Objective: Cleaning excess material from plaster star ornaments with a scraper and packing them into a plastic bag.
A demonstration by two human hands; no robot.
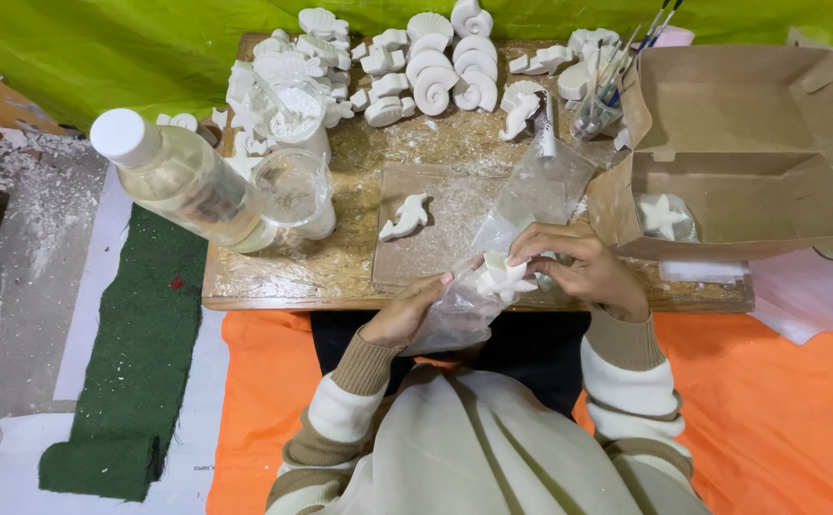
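Where the clear plastic bag crumples over the board's near edge, its lower end is hard to make out. White plaster shells, a bottle and an open cardboard box crowd the board. Left hand pinches the bag; right hand, fingers curled, grips a white plaster starfish at its mouth

Plaster shells: we see plain white.
Starfish cast: white.
Box: we note brown card.
Counter: mottled tan.
Floor cloth: orange.
Backdrop: lime green.
Sleeves: we see cream-and-tan stripes.
Mat: dark green.
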